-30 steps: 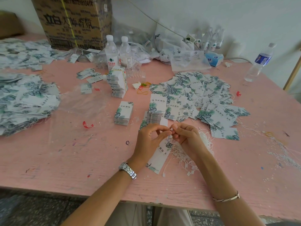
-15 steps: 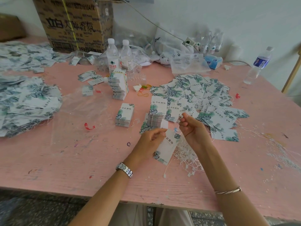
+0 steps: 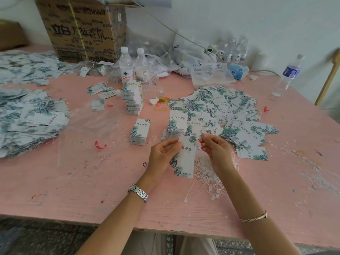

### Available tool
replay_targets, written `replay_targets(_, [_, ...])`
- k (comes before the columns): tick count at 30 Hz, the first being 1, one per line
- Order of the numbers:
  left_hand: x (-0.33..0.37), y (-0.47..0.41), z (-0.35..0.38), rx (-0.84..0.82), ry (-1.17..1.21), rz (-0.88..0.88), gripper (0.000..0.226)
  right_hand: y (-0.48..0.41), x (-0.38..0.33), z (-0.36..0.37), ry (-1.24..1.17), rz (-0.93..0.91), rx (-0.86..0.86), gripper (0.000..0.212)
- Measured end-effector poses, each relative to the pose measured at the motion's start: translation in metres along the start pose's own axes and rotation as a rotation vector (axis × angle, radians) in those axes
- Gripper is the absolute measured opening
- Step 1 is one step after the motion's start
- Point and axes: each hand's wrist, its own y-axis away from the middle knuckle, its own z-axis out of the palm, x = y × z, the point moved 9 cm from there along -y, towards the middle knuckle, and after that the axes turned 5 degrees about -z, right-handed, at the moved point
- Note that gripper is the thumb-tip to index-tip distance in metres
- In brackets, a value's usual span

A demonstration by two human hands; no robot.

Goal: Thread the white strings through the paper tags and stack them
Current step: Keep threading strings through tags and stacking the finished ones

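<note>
- Centrally, the left hand (image 3: pixel 162 155) pinches one paper tag (image 3: pixel 186 159) between thumb and forefinger at the left edge of the tag's far end, and it holds the card just above the pink table (image 3: pixel 73 181).
- The tag's long axis runs far-to-near, with the near end swung slightly to the person's right. The printed face is up. No punched hole can be made out.
- The right hand (image 3: pixel 218 150) sits just beside the tag's far right corner, a narrow gap apart. Its fingers are curled and the fingertips (image 3: pixel 203 141) drawn together. Any string between them is too fine to see, so its hold cannot be told.
- The supply of white strings (image 3: pixel 207 174) lies in a tangle on the table beneath the right wrist, touching or passing under the tag's right edge. The right hand is much the nearer to it.
- A squared stack of tags (image 3: pixel 177 124) stands directly beyond the held tag's far end, its long axis roughly parallel to the tag's.
- By judgement, laying the tag on that stack calls for a short forward carry by the left hand with little turning.
- The heap of loose tags (image 3: pixel 226 109) spreads beyond the right hand and to its right.
</note>
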Motion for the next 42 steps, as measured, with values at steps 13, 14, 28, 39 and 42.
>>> replay_targets(13, [0.012, 0.004, -0.018, 0.206, -0.125, 0.218, 0.018, 0.036, -0.001, 0.017, 0.354, -0.158, -0.074, 0.023])
replay_targets(14, [0.013, 0.004, -0.018, 0.210, -0.137, 0.229, 0.018, 0.041, -0.002, 0.024, 0.398, -0.185, -0.119, 0.028])
replay_targets(28, [0.012, 0.002, -0.013, 0.186, -0.219, 0.235, 0.030, 0.044, -0.009, 0.024, 0.482, -0.236, -0.180, 0.020])
replay_targets(39, [0.012, 0.004, -0.006, 0.111, -0.193, 0.243, 0.031, -0.006, -0.072, -0.033, 0.615, -0.388, 0.035, 0.014])
replay_targets(42, [0.010, 0.003, -0.006, 0.104, -0.221, 0.259, 0.019, -0.040, -0.089, -0.073, 0.752, -0.381, 0.173, 0.011])
